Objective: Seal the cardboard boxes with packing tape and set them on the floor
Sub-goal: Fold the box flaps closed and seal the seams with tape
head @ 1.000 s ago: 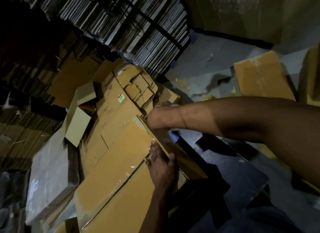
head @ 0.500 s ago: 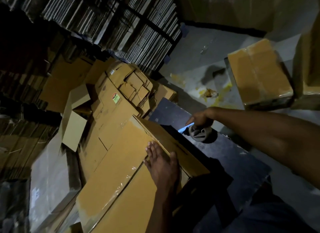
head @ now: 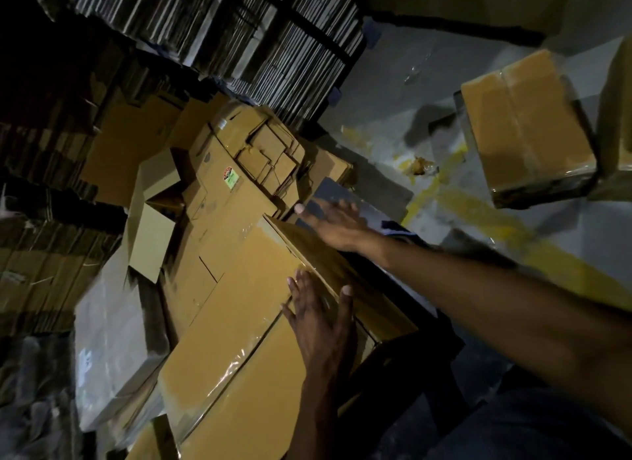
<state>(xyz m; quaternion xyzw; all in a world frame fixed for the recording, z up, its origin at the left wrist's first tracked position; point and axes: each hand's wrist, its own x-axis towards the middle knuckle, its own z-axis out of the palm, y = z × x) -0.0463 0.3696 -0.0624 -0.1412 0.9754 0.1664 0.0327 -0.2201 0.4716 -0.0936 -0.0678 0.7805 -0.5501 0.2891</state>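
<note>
Dark tabletop [head: 407,309] under the right grip [head: 333,225], carrying a taped cardboard box [head: 239,309] pressed flat by the left grip [head: 319,317]. Beyond the right grip, grey floor [head: 393,93] with yellow painted lines [head: 444,192], a crumpled yellowish scrap [head: 421,165] and a second taped box [head: 528,124] lying directly on it.

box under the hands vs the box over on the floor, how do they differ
The box under the hands sits on a dark table; the floor box rests on the grey floor, upper right. The left hand lies flat on the near box and the right hand reaches over its far end; nothing touches the floor box. The near box looks longer in view. Both are brown cardboard with shiny clear tape along the top seam.
</note>
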